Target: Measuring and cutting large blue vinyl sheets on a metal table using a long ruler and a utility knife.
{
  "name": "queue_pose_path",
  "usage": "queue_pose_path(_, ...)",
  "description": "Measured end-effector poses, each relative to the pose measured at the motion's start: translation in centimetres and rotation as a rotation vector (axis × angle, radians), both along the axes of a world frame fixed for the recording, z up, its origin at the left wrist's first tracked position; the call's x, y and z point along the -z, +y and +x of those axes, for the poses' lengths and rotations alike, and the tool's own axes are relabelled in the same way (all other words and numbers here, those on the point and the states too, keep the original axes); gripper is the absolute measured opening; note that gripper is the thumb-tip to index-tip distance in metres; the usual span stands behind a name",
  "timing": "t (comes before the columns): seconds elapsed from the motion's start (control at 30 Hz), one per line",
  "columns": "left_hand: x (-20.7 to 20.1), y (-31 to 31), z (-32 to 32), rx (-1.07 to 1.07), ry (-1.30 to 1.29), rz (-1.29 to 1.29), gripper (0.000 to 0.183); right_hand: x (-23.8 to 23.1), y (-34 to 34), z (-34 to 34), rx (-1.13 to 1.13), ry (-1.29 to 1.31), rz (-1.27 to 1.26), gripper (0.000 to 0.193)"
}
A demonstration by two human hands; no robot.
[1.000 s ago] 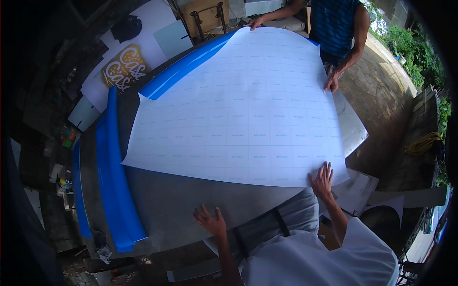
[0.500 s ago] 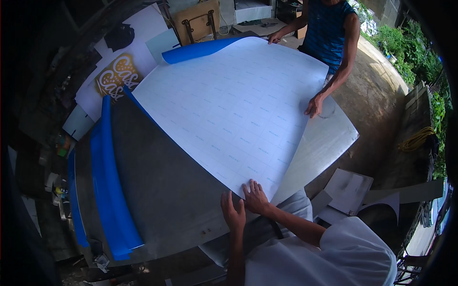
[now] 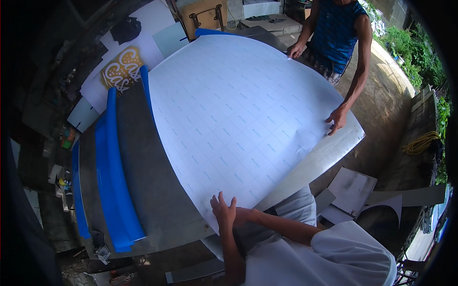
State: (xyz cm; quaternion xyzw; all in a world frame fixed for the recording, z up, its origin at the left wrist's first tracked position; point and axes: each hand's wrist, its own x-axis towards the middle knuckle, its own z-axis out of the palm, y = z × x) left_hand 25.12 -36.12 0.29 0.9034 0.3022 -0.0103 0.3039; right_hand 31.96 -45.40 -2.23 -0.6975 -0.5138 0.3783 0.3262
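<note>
A large sheet with white, grid-printed backing paper (image 3: 229,109) and a blue face lies over a dark worktable (image 3: 143,157). Its near corner reaches the table edge in front of me. My left hand (image 3: 223,209) is over that corner, fingers spread; whether it touches the paper I cannot tell. Close beside it, my right hand (image 3: 244,215) is at the sheet's near edge, its fingers hidden behind my left hand and wrist. Across the table, a co-worker's one hand (image 3: 296,50) pinches the far edge, and the other hand (image 3: 337,121) rests at the right edge.
Long blue strips (image 3: 114,181) lie along the table's left side. A pale metallic surface (image 3: 305,171) shows under the sheet at the right. Behind stand a lettered yellow-and-white board (image 3: 121,69) and a brown panel (image 3: 205,16). Flat offcuts (image 3: 347,190) lie on the right.
The sheet's near end has shifted left and toward me, and its far blue fold shows less. My hands have come together, the left crossing in front of the right. The co-worker's hands have moved right.
</note>
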Motion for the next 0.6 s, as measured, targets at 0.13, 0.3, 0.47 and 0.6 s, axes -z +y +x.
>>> queue_pose_path(0.13,7.1,7.5,-5.7,-0.192,-0.144,0.07,0.067,0.4,1.9,-0.3,-0.049,0.169,0.184,0.036)
queue_pose_path(0.3,5.7,5.3,-5.7,-0.145,0.129,0.259,0.069,3.5,-5.0,10.6,0.562,-0.408,0.213,0.047)
queue_pose_path(0.47,6.7,5.0,-6.5,-0.165,0.059,0.51,0.061,2.5,-12.7,17.9,0.888,-0.69,-0.195,0.069)
queue_pose_path(0.6,6.5,5.1,-6.4,-0.157,0.042,0.541,0.059,2.7,-15.8,17.2,0.838,-0.749,-0.353,0.065)
